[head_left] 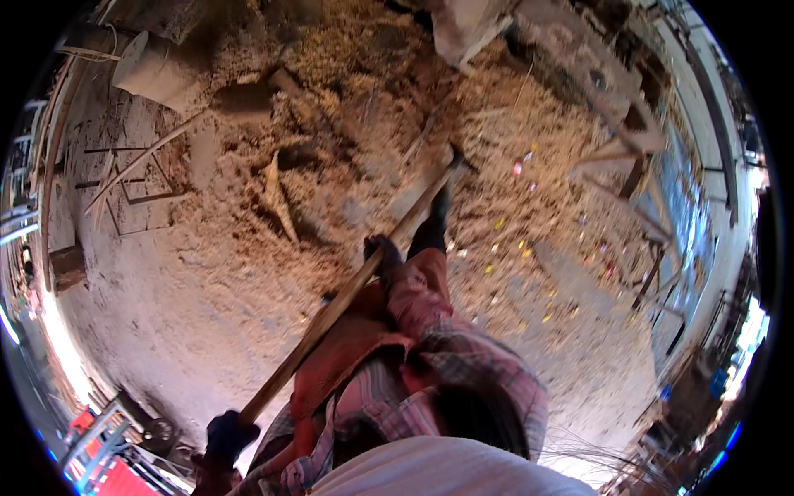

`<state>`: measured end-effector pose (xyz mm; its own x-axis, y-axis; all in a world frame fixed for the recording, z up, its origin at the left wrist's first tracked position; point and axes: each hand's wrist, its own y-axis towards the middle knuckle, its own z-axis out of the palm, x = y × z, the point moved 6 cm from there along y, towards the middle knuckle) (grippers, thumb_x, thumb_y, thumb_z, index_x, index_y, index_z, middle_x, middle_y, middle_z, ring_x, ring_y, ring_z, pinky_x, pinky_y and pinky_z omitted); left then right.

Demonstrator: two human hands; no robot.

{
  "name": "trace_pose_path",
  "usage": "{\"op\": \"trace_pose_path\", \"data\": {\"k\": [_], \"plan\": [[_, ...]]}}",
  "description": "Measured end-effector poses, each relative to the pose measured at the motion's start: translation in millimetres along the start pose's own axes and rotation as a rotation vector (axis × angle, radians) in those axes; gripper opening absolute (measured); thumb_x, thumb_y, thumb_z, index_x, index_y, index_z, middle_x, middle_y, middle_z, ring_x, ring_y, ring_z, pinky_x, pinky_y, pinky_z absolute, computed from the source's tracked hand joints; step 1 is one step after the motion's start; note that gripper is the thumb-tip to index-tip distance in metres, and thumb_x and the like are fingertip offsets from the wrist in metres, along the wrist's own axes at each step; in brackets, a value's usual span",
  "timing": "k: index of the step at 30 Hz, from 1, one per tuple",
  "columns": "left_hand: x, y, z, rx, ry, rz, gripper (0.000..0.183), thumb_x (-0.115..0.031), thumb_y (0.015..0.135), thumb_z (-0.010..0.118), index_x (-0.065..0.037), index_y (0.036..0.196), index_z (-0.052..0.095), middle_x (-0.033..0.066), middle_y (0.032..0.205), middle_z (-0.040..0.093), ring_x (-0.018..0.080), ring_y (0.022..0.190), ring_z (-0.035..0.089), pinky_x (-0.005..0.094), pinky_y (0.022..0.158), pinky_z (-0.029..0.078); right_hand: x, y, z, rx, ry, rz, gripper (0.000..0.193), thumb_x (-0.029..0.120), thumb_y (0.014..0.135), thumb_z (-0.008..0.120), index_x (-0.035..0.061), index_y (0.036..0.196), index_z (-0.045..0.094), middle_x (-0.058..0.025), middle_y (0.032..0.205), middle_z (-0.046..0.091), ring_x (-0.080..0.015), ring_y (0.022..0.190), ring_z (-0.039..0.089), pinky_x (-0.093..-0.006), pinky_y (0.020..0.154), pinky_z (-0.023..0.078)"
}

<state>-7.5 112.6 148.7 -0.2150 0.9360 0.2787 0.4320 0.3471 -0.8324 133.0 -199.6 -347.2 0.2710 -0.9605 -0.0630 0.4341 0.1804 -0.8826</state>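
Observation:
A long wooden-handled tool [331, 314] runs slantwise across the front of my body. Its small dark head [460, 160] rests at the sawdust, close to my dark boot [432, 231]; the head's exact shape is unclear. My left hand [227, 438], dark-coloured, is closed around the handle's near end at the lower left. Farther up the shaft my right hand [382, 255], also dark, grips it, with the arm in a pinkish plaid sleeve [413, 302]. Loose sawdust [356, 116] lies heaped around the tool's head.
A pale cylindrical object [157, 70] and a long stick [145, 165] lie at the far left. Colourful scraps [518, 169] dot the sawdust on the right. A wooden frame [633, 157] and blue sheeting [695, 231] stand at the right edge. Red machinery [120, 475] sits lower left.

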Motion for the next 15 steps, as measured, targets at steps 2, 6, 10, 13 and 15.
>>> {"op": "trace_pose_path", "data": {"k": [2, 6, 10, 13, 15], "plan": [[-34.7, -22.2, -9.6, 0.035, 0.054, -0.130, 0.033, -0.037, 0.062, 0.065, -0.007, 0.070, 0.057, 0.0147, 0.065, 0.060, 0.0351, 0.068, 0.060, 0.0450, 0.063, 0.049, 44.6, 3.8, 9.3, 0.028, 0.027, 0.122, 0.019, 0.024, 0.081, 0.059, 0.0062, 0.079, 0.053, -0.0101, 0.073, 0.059, -0.0253, 0.064, 0.058, -0.0350, 0.054, 0.051], [-60.1, -59.6, -8.7, 0.086, 0.065, -0.155, 0.029, -0.034, 0.061, 0.065, -0.008, 0.071, 0.057, 0.0143, 0.063, 0.059, 0.0346, 0.066, 0.060, 0.0453, 0.063, 0.049, 81.3, -6.0, 11.4, 0.001, 0.003, 0.242, 0.020, 0.024, 0.082, 0.057, 0.0056, 0.075, 0.053, -0.0086, 0.068, 0.057, -0.0256, 0.062, 0.056, -0.0363, 0.057, 0.052], [-21.5, -106.2, -13.1, 0.045, 0.121, -0.199, 0.027, -0.031, 0.060, 0.065, -0.008, 0.071, 0.057, 0.0139, 0.062, 0.058, 0.0341, 0.064, 0.060, 0.0457, 0.063, 0.048, 58.2, -40.5, 6.5, -0.081, -0.122, 0.341, 0.020, 0.024, 0.081, 0.056, 0.0058, 0.074, 0.053, -0.0082, 0.068, 0.056, -0.0254, 0.062, 0.056, -0.0363, 0.058, 0.052], [-13.1, -117.7, -5.3, -0.043, 0.233, -0.211, 0.025, -0.028, 0.059, 0.066, -0.009, 0.071, 0.057, 0.0136, 0.060, 0.057, 0.0337, 0.063, 0.060, 0.0459, 0.062, 0.048, 64.0, -60.2, 7.6, -0.133, -0.209, 0.401, 0.020, 0.024, 0.081, 0.056, 0.0060, 0.073, 0.052, -0.0079, 0.067, 0.056, -0.0252, 0.062, 0.055, -0.0363, 0.059, 0.052], [-30.9, -108.2, 9.2, -0.125, 0.148, -0.063, 0.026, -0.027, 0.059, 0.068, -0.008, 0.074, 0.057, 0.0139, 0.063, 0.059, 0.0338, 0.063, 0.060, 0.0435, 0.062, 0.049, 89.1, -63.4, 9.9, -0.168, -0.283, 0.417, 0.020, 0.024, 0.081, 0.056, 0.0062, 0.073, 0.052, -0.0077, 0.067, 0.055, -0.0250, 0.061, 0.055, -0.0364, 0.059, 0.051]]}}
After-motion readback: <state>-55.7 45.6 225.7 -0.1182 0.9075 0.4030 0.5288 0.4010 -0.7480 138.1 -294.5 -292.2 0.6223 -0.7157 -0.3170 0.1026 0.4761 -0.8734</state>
